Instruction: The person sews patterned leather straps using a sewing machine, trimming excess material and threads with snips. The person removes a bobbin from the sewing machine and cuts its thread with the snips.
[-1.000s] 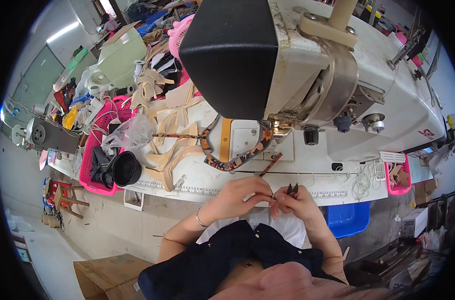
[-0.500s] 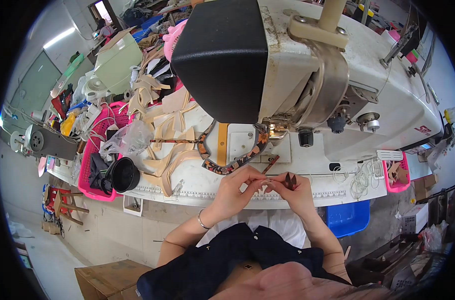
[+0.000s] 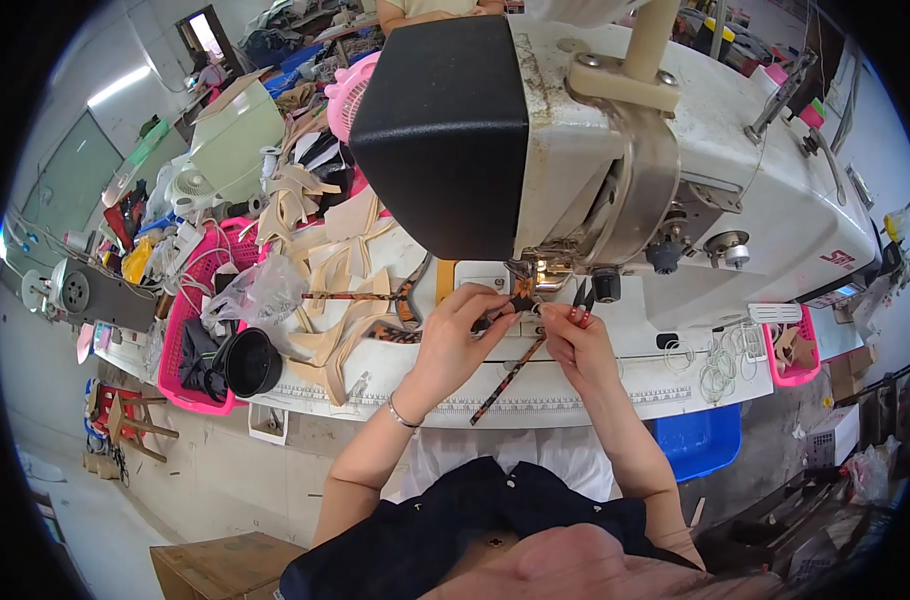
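Floral fabric piece point(image 3: 523, 292) curves across the centre of the frame below the sewing machine point(image 3: 615, 130), its ends pointing up, its long axis running left to right. It passes behind the left hand point(image 3: 457, 338), which pinches its edge between thumb and fingers, while the right hand point(image 3: 579, 348), fingertips pressed together there, also holds scissors point(image 3: 583, 304), blades upward. It looks dark with orange blooms.

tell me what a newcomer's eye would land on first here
Probably the bulky black cover on the sewing machine, looming top centre. Below it, the left hand pinches dark floral fabric, and the right hand holds pointed snips. At left, a bright pink basket stands out.
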Tool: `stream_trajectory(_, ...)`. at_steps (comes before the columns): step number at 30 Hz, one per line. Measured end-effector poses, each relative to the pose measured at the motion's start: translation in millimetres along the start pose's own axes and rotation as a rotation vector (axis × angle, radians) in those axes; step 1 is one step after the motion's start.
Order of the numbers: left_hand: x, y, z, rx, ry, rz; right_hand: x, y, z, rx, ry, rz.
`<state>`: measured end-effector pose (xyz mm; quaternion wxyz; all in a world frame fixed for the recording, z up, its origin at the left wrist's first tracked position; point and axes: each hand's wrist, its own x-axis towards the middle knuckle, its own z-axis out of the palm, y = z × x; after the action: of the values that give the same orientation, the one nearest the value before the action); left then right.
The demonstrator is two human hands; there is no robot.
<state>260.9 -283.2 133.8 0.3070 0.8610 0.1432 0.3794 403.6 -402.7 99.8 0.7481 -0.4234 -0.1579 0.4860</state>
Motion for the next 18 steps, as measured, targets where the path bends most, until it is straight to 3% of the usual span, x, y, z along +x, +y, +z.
stream_trajectory(3, 1, -1, 0, 0.045, 0.021, 0.105, 3, 1, -7, 0.064, -0.073, 0.025)
stream_trajectory(6, 0, 5, 3, 0.126, 0.047, 0.154, 0, 3, 4, -0.061, -0.005, 0.026)
stream_trajectory(9, -3, 2, 10, 0.099, 0.095, 0.118, 2, 7, 7, -0.156, 0.043, -0.095)
stream_trajectory(12, -4, -9, 18, -0.233, 0.104, -0.212, 1, 8, 9, -0.155, 0.062, -0.122)
stream_trajectory(15, -8, -13, 24, -0.419, 0.111, -0.364, 0, 8, 7, -0.132, 0.077, -0.089)
stream_trajectory(18, -10, -15, 25, -0.436, 0.110, -0.369, -3, 4, 11, -0.119, 0.073, -0.066)
